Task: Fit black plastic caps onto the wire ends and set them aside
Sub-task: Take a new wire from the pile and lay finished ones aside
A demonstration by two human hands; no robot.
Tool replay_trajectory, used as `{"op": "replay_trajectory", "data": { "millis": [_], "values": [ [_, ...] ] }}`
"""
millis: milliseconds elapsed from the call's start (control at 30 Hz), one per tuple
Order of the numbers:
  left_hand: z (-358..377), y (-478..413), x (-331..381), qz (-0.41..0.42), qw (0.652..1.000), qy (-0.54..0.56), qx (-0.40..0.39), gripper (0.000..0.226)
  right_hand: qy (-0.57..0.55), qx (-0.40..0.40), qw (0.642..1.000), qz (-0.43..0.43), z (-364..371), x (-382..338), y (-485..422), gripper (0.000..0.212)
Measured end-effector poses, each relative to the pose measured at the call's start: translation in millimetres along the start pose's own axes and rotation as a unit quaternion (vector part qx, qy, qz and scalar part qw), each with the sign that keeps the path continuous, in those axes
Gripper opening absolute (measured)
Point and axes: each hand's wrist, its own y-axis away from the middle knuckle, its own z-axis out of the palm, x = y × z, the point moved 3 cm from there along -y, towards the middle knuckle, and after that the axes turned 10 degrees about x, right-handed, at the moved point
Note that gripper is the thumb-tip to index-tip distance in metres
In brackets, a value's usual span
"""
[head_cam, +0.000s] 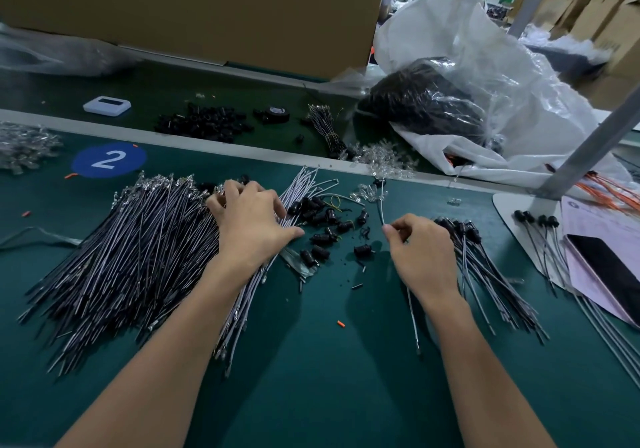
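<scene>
Left hand [249, 220]: lies palm down on the top end of the uncapped wires, left of centre. The thumb is stretched toward the loose caps and the fingertips are bent into the wire ends. Whether they have hold of a wire cannot be told.
Right hand [423, 251]: right of centre, thumb and forefinger pinched on the held wire, other fingers curled under.
Held wire [381, 205]: a thin pale strand rising from the pinch toward the belt's far edge, with a black cap [380, 181] at its upper tip.
Uncapped wires [138, 239]: a large fanned pile across the left half of the green belt [329, 378].
Loose caps [322, 225]: scattered on the belt between the two hands, with small black bits around them.
Capped wires [485, 267]: a pile just right of the right hand and partly hidden by it, cap ends pointing up-frame.
Clear parts [384, 161]: a glassy heap at the belt's far edge, above the held wire.
Sticker [109, 160]: a blue disc marked 2, upper left.
Far belt: a black cap heap [204, 123], a tape roll [277, 114] and a white device [107, 105].
Plastic bag [485, 76]: upper right, crumpled, with dark contents.
Right edge: a phone [609, 267] on pink paper, with a grey post [588, 149] slanting above it.
</scene>
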Motion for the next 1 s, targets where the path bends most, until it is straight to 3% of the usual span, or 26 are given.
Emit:
{"op": "replay_trajectory", "data": {
  "millis": [133,400,567,633,700,800,900,1000],
  "values": [
    [-3,-1,-2,-0.019,0.998,0.016,-0.058,0.031,-0.012,0.003,1.000,-0.008,-2,0,1,0.020],
    [-11,-6,-9,-0.053,0.998,0.035,-0.007,0.018,-0.023,0.006,1.000,-0.014,-3,-1,2,0.018],
    [-20,-13,-18,-0.085,0.989,0.119,-0.008,0.026,-0.061,0.028,0.998,-0.014,-5,-1,1,0.017],
    [-23,-14,-20,-0.110,0.960,0.257,0.023,0.014,-0.089,0.042,0.995,-0.019,-8,-3,1,0.015],
    [-29,-11,-17,-0.151,0.900,0.406,0.043,0.008,-0.120,0.051,0.991,-0.030,-10,-7,1,0.014],
    [-30,-8,-6,-0.155,0.838,0.522,-0.015,0.005,-0.175,0.050,0.982,-0.051,-11,-16,4,0.011],
    [-26,-2,12,-0.101,0.813,0.564,-0.107,0.008,-0.292,-0.002,0.956,-0.012,-8,-24,8,0.009],
    [-19,8,29,-0.031,0.812,0.555,-0.179,0.012,-0.432,-0.085,0.897,0.045,-4,-33,13,0.012]
  ]
}}
